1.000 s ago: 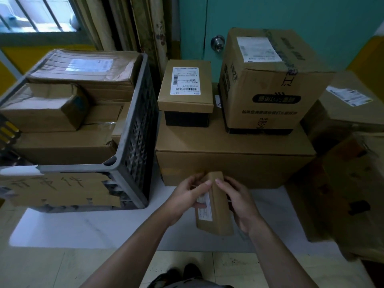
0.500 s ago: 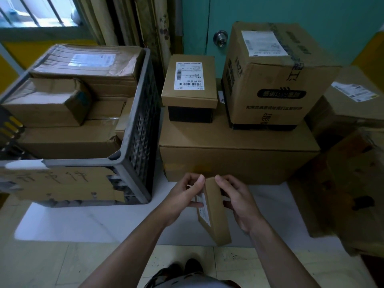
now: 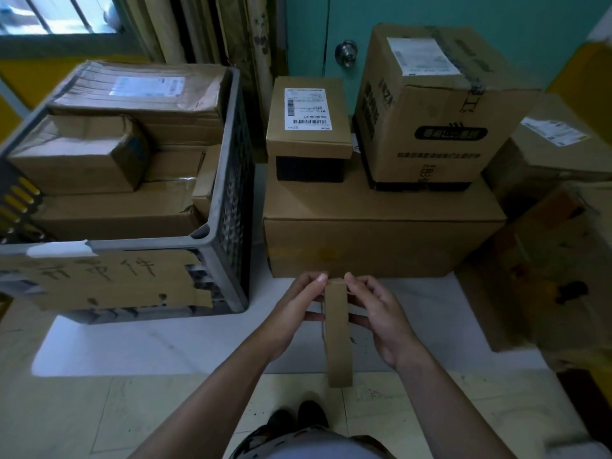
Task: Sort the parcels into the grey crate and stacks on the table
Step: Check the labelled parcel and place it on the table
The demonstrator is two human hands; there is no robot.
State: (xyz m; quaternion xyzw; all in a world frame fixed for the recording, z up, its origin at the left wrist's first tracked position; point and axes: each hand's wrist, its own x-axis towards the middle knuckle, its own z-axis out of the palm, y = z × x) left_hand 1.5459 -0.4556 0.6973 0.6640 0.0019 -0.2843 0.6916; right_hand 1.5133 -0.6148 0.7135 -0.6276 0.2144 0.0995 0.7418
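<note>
A small flat brown parcel (image 3: pixel 337 336) stands on edge between my hands, its narrow side facing me. My left hand (image 3: pixel 298 313) holds its left face and my right hand (image 3: pixel 377 313) holds its right face, fingertips at the top end. The grey crate (image 3: pixel 228 207) on the left is packed with several cardboard parcels. To its right, a wide flat box (image 3: pixel 381 240) carries a small labelled box (image 3: pixel 308 127) and a tall carton (image 3: pixel 427 107).
The white tabletop (image 3: pixel 159 342) shows in front of the crate and stack. More cardboard boxes (image 3: pixel 556 200) crowd the right side. A cardboard sign (image 3: pixel 109 279) is taped to the crate's front. A teal door with a knob (image 3: pixel 346 53) stands behind.
I have turned the small parcel in my hands: its labelled face has swung out of sight and its narrow edge now faces me. The view has moved closer.
</note>
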